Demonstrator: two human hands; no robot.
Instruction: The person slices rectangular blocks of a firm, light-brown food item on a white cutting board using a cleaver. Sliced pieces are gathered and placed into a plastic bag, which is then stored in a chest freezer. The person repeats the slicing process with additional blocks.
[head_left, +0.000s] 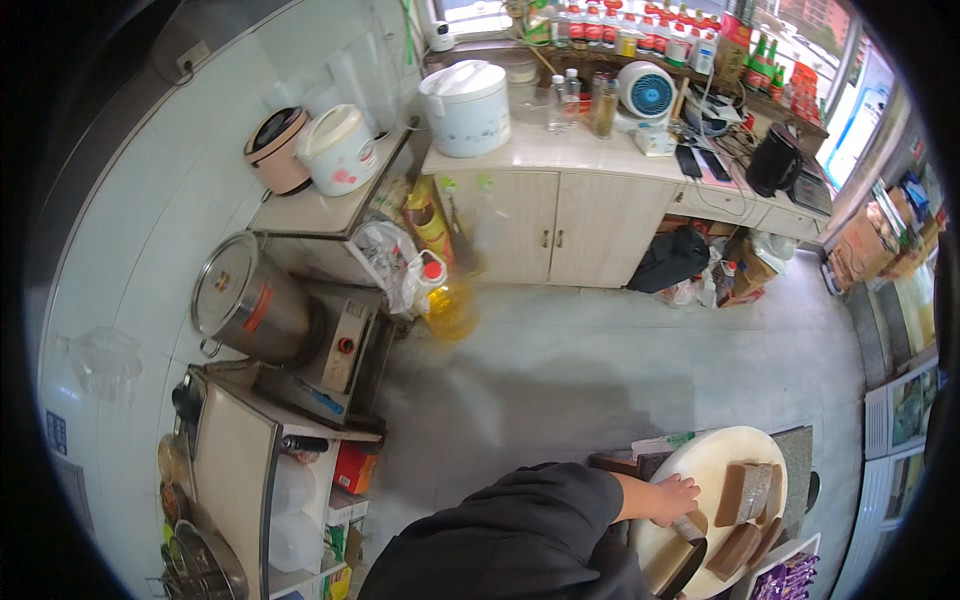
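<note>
My left hand (673, 498) rests on a brown block of food (691, 526) on a round, pale chopping board (660, 474). A knife blade (684, 568) lies against the near side of that block. My right hand is almost wholly hidden behind the dark sleeve at the lower edge, so its grip cannot be made out. Brown slabs (750, 493) stand together on the board's right half, and more brown pieces (735, 551) lie nearer to me.
A tray of purple packets (786, 577) adjoins the board. At left are a shelf unit (232, 450), a stove (349, 345) and a steel stockpot (259, 300). An oil jug (450, 307) stands on the floor before a cabinet (517, 225).
</note>
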